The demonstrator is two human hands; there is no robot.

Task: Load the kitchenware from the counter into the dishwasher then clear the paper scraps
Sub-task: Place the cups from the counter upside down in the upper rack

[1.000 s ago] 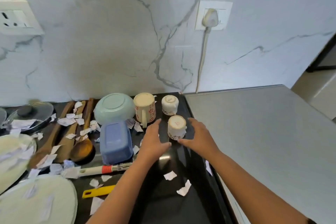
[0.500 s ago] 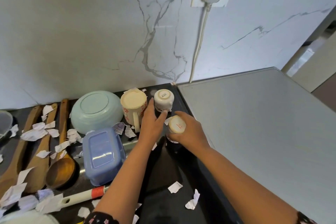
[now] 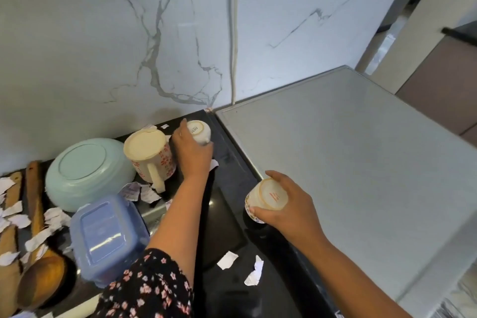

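My right hand (image 3: 289, 208) grips a small upturned patterned cup (image 3: 268, 197), lifted off the black counter (image 3: 229, 217) near its right edge. At the back by the wall, my left hand (image 3: 192, 155) curls round a second small white cup (image 3: 199, 131), base up. Left of it stand an upturned cream mug (image 3: 149, 157) with red flowers, an upturned pale green bowl (image 3: 86, 171) and a blue lidded container (image 3: 107, 235). Wooden spoons (image 3: 36, 253) lie at the far left among torn paper scraps (image 3: 254, 271).
A grey appliance top (image 3: 361, 175) adjoins the counter on the right. A white cable (image 3: 234, 46) runs down the marble wall from a socket. A white-handled utensil (image 3: 80, 307) lies at the bottom edge.
My right hand has lifted its small cup and drawn it toward me and to the right. My left hand has closed round the rear small cup. The view has shifted right.
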